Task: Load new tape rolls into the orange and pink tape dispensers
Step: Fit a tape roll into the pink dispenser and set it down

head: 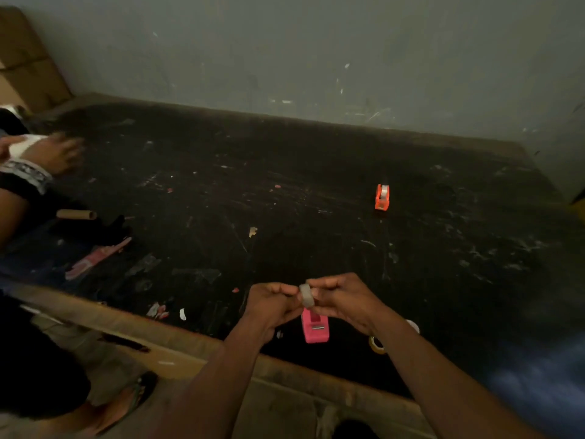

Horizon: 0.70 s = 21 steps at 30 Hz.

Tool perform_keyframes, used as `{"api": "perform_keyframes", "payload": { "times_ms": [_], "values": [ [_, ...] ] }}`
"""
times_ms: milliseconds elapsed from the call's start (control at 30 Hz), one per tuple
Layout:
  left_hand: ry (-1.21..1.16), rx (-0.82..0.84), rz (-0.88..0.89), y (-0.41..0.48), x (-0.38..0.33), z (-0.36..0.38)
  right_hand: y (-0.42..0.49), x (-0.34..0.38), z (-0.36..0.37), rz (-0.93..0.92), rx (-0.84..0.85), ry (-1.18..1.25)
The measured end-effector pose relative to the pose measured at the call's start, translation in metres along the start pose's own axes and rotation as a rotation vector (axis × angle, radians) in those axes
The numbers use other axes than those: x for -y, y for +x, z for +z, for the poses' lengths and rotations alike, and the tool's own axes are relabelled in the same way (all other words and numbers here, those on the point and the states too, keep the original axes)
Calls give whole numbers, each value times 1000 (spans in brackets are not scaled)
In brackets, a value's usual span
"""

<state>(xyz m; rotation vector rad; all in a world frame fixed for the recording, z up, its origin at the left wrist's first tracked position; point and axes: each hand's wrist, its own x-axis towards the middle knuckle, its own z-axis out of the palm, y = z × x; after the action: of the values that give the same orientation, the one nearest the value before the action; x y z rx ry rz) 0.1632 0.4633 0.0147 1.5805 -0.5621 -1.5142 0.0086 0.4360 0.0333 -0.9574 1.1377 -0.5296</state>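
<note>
Right now, at the near edge of the table:
Left hand: raised above the table, fingers curled, thumb and fingertips pinched on the left side of the small translucent tape roll.
Right hand: opposite it, fingers closed on the roll's right side, so both hands clamp the same ring between them.
Tape roll: held upright on edge in the air, just above the pink dispenser.
Pink plastic tape dispenser: on the table directly under the hands, its far end hidden behind the roll; the cradle looks bare.
Orange plastic tape dispenser: well apart, farther back to the right, a whitish roll seated in it.
Spare roll: yellowish ring beside the right forearm, partly covered.
Scratched black tabletop: littered with paper scraps; a brown cardboard tube and a pink wrapper lie at the left.
Second person's hand: far left, blurred, against white cloth.
</note>
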Motion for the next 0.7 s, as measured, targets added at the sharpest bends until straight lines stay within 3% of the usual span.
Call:
{"api": "perform_keyframes", "payload": {
  "times_ms": [200, 700],
  "values": [
    [-61, 56, -63, 8, 8, -7, 3, -7, 1, 16, -20, 17],
    [45, 53, -99, 46, -13, 26, 39, 3, -35, 87, -105, 25]
  ]
}}
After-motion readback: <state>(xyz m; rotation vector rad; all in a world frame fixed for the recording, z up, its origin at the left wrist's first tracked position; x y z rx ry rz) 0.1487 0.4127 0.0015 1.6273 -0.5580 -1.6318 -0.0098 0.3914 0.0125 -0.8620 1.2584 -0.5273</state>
